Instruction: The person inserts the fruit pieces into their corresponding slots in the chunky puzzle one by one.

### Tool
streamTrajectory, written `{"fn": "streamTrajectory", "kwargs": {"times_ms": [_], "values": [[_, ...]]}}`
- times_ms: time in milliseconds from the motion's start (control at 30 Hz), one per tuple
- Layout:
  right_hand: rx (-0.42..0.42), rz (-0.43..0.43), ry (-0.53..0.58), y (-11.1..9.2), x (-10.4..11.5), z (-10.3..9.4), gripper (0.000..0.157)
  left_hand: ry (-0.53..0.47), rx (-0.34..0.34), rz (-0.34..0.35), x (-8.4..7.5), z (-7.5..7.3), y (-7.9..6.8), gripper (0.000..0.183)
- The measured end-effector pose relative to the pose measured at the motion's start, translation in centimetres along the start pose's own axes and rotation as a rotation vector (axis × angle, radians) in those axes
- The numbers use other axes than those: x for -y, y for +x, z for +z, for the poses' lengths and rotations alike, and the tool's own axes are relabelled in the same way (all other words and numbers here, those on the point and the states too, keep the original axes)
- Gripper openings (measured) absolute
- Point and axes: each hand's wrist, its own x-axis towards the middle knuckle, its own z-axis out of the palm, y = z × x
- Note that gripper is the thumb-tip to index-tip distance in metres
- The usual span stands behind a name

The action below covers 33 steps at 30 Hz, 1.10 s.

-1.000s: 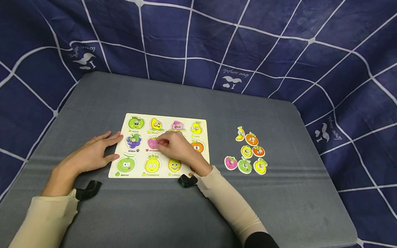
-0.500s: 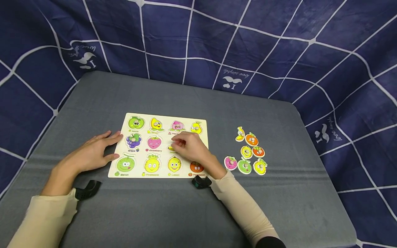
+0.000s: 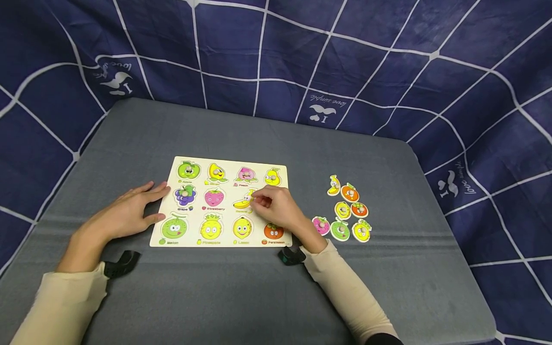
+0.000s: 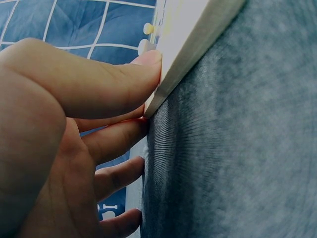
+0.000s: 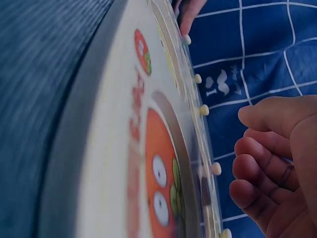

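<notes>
A pale fruit puzzle board [image 3: 226, 163] lies on the grey table. My left hand [image 3: 131, 211] rests at its left side, fingers mostly straight; in the left wrist view the thumb [image 4: 114, 87] touches the board's edge. My right hand [image 3: 276, 206] hovers over the board, just right of the banana picture [image 3: 244, 199], covering part of the middle row. In the right wrist view its fingers [image 5: 247, 168] are loosely bent with nothing visible between them. Knobbed pieces sit in the top row, including the peach piece [image 3: 246, 174], and at the grape piece [image 3: 185, 195].
Right of the board lie loose knobbed pieces: banana [image 3: 333, 186], orange [image 3: 350, 193], lemon [image 3: 342, 211], persimmon [image 3: 359, 210], strawberry [image 3: 321, 226], melon [image 3: 340, 230] and pineapple [image 3: 361, 231]. A navy checked cloth [image 3: 233, 52] hangs behind the table [image 3: 207, 297].
My right hand has moved right, from over the strawberry picture to beside the banana picture, uncovering both. The left hand and the loose pieces have stayed in place.
</notes>
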Motion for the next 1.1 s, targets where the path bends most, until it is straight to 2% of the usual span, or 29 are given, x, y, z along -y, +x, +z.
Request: {"fn": "streamTrajectory", "kwargs": {"times_ms": [167,433,800,1100], "values": [[-0.013,0.007,-0.024,-0.7,-0.4,-0.9,0.013,0.003,0.004,-0.002,0.2,0.1,0.1,0.075],[-0.060,-0.040,-0.026,-2.1,-1.1,-2.1,0.010,0.002,0.009,-0.004,0.2,0.2,0.2,0.076],[-0.068,-0.031,0.004,-4.0,-1.9,-3.1,0.015,0.001,-0.008,0.010,0.5,0.3,0.1,0.076],[-0.094,-0.010,-0.052,-5.4,-2.3,-4.6,0.010,0.006,-0.017,0.021,0.4,0.3,0.1,0.075]]}}
